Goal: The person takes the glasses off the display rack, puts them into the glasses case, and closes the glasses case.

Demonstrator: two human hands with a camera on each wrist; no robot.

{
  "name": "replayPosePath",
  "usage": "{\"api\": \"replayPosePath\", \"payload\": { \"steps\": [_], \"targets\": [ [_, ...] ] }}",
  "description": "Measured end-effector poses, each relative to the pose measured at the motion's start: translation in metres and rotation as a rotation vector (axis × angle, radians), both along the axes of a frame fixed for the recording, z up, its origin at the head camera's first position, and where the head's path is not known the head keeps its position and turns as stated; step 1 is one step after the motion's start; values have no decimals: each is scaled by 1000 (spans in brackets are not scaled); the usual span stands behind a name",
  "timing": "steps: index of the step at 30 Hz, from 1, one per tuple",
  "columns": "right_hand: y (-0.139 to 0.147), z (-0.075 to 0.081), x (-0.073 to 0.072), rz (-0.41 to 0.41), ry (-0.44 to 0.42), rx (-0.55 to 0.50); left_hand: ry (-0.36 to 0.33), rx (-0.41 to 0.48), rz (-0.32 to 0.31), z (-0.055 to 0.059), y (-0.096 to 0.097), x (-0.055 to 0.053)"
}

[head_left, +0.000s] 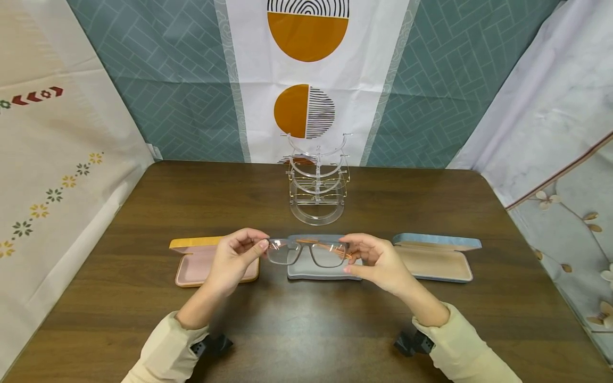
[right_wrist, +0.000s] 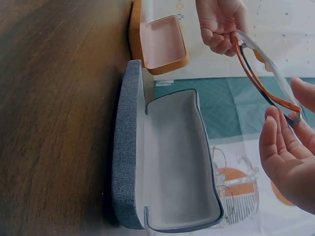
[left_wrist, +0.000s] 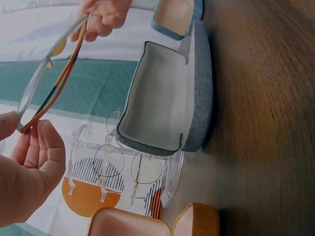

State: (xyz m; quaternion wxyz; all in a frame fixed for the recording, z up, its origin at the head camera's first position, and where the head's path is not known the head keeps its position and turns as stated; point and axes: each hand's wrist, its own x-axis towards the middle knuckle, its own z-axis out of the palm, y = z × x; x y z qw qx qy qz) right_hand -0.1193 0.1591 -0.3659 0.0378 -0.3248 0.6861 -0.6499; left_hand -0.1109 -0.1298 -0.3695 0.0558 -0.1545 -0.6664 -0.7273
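Observation:
A pair of eyeglasses (head_left: 305,242) with a translucent grey front and orange temples is held up between both hands, lenses facing the head camera. My left hand (head_left: 237,258) pinches one end of the frame between thumb and fingers. At the other end, my right hand (head_left: 378,261) grips the frame the same way. Both wrist views show the temples (left_wrist: 61,81) folded along the back of the front. Behind and below the glasses, an open grey glasses case (head_left: 323,273) rests on the table; its pale lining (right_wrist: 177,162) holds nothing.
An open yellow case (head_left: 196,243) with pink lining stands at left, partly behind my left hand. At right is an open blue case (head_left: 442,241) with beige lining. Farther back, a clear tiered display stand (head_left: 317,218) carries wire-rimmed glasses (left_wrist: 146,168). Patterned cloth hangs behind the wooden table (head_left: 297,330).

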Motion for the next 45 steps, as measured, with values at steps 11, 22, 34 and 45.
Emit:
{"api": "replayPosePath", "payload": {
  "steps": [11,22,34,45],
  "targets": [
    [-11,-6,0,-70,196,14,-49,23,-10,-2,-3,0],
    [-18,-11,-3,-129,353,81,-81,25,-11,-2,-9,4],
    [-37,0,0,-128,344,123,112,-117,-90,-1,-31,14],
    [-54,-18,-5,-113,178,195,296,-285,-49,-8,-51,18]
  ]
}}
